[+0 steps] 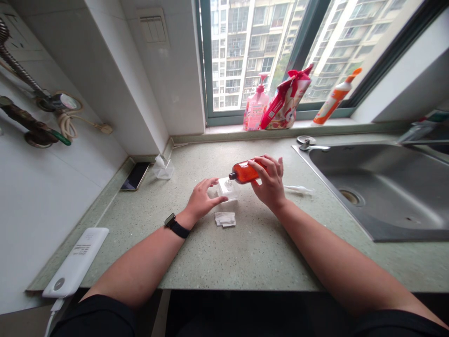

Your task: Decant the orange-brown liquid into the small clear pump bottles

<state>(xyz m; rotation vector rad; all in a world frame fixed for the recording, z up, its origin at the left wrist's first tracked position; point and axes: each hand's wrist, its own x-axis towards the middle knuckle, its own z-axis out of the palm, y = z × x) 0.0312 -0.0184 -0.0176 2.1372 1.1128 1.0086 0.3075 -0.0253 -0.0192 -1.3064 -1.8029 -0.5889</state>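
The bottle (245, 172) tilts in the right hand's (271, 184) grip, mouth over the box (230, 191) on the bench (259, 255). The left hand (203, 199), thumb and fingers apart, flanks the box (whether gripping, I cannot tell); brace it lightly and tip slowly to limit splashing.

From where I stand, pale tiled walls (31, 201) close off the left side, a squared pillar (119, 75) juts out, and a white switch plate (153, 29) sits past it. Daylight comes through a window (266, 51) in a dark green frame (207, 70), with tall apartment blocks (235, 61) outside. Below its light sill (224, 130) runs a speckled grey-green worktop (259, 262), a steel sink (379, 161) set in at the right. Under the front edge it's too dark to be sure what's there.
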